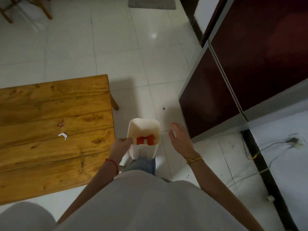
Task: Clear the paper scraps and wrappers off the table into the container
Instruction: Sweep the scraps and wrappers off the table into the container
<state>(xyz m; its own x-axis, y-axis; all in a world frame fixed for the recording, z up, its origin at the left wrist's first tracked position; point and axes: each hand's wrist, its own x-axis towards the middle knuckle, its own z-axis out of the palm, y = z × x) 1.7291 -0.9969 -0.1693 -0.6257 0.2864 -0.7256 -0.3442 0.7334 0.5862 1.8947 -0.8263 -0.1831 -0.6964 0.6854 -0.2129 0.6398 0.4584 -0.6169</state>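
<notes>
A white container (143,126) stands in front of me beside the wooden table (50,155). Red wrappers (145,140) lie inside it. My left hand (122,144) grips the container's left rim. My right hand (179,135) hovers just right of the container with its fingers apart, holding nothing. On the table lie a white paper scrap (63,135) and, a little farther back, a small red and white scrap (60,124).
A dark red cabinet (233,77) with grey edging stands to the right. Cables (266,150) and a plug lie on a white surface at the far right. Chair legs (25,12) show at the top left, a grey mat (151,3) at the top.
</notes>
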